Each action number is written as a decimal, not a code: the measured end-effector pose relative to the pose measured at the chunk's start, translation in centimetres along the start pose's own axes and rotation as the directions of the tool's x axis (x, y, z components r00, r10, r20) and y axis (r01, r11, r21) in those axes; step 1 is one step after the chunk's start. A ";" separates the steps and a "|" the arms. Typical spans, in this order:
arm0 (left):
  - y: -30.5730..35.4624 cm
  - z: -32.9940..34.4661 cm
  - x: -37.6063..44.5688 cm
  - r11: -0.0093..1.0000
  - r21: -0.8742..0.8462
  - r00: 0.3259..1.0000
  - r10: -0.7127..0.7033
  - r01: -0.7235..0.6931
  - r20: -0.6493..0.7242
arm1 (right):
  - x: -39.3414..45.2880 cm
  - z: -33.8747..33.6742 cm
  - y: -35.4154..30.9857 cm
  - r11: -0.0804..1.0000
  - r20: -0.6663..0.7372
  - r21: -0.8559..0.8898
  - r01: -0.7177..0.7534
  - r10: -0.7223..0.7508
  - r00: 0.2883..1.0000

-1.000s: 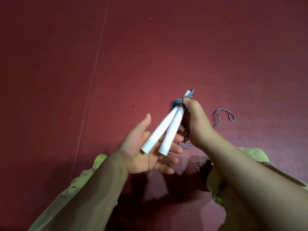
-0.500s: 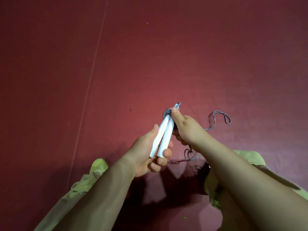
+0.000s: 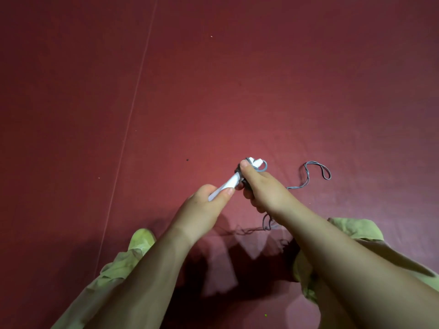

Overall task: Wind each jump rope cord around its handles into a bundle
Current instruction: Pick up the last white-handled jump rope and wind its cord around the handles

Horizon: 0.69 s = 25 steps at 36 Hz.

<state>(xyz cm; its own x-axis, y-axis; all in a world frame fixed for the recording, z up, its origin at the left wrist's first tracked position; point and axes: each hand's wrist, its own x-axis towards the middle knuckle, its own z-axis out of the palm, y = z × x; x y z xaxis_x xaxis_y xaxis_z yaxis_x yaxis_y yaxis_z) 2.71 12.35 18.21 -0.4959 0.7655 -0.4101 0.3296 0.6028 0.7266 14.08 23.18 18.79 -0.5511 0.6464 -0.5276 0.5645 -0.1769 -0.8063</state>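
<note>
I see a dark red floor filling almost the whole view, with a thin pale seam line running from the far edge down toward the near left. At the near edge I can make out yellow-green trouser legs on the left and right, with both bare forearms reaching out above them toward the middle of the floor.

My left hand is clenched round the near ends of the white handles, thumb lying along the top; the handles slant up and away to the right from it. My right hand grasps the far ends of the handles, thumb pressed on top where the grey cord is wound a few turns around them. A short loop of that cord pokes out just beyond the right thumb, beside the white handle tips. I cannot tell how many turns are under the fingers.

The loose part of the cord trails on the floor to the right of my right hand, ending in a doubled loop well out to the right, and another stretch lies tangled near, under my right wrist.

A small dark speck sits on the floor left of the handles.
</note>
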 end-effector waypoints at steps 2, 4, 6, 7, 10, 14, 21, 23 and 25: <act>-0.1 0.0 0.2 0.999 -0.038 1.000 0.002 -0.001 0.019 | 0.1 0.0 -0.2 1.000 -0.020 -0.003 0.014 -0.014 1.000; -0.1 -0.1 0.2 0.993 -0.118 0.997 -0.020 0.029 0.079 | 0.2 0.0 -0.2 0.999 -0.036 0.002 0.042 -0.042 0.998; 0.2 -0.4 0.0 0.953 -0.284 0.981 -0.053 0.105 0.186 | 0.2 0.1 -0.1 0.997 -0.045 0.024 0.073 -0.072 0.996; 0.6 -0.8 -0.2 0.903 -0.385 0.960 -0.088 0.189 0.266 | 0.1 0.1 -0.1 0.994 -0.036 0.057 0.095 -0.093 0.995; 1.4 -1.9 -0.6 0.693 -0.561 0.831 -0.102 0.453 0.547 | -0.4 0.1 -0.5 0.959 0.044 0.253 0.126 -0.141 0.989; 1.1 -1.9 -1.3 0.440 -0.650 0.663 0.149 0.619 0.733 | -0.8 -0.1 -1.0 0.873 0.115 0.481 0.086 -0.160 0.980; 0.8 -0.7 -1.6 0.171 -0.584 0.439 0.504 0.793 0.744 | -0.5 -0.7 -0.7 0.891 0.232 0.441 0.106 -0.228 0.946; 0.9 -0.9 -1.3 0.215 -0.586 0.478 0.398 0.781 0.783 | -0.7 -1.1 -0.8 0.915 0.240 0.381 0.132 -0.236 0.942; 1.3 -1.0 -1.4 0.288 -0.616 0.564 0.250 0.733 0.787 | -0.9 -1.3 -1.1 0.932 0.241 0.334 0.143 -0.231 0.943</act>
<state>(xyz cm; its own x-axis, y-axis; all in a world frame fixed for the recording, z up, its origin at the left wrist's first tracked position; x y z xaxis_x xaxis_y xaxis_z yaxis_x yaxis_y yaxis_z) 3.04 11.86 20.21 0.4354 0.7592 -0.4838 -0.7638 0.5960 0.2479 14.78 23.73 20.47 -0.7979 0.4712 -0.3760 0.2424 -0.3203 -0.9158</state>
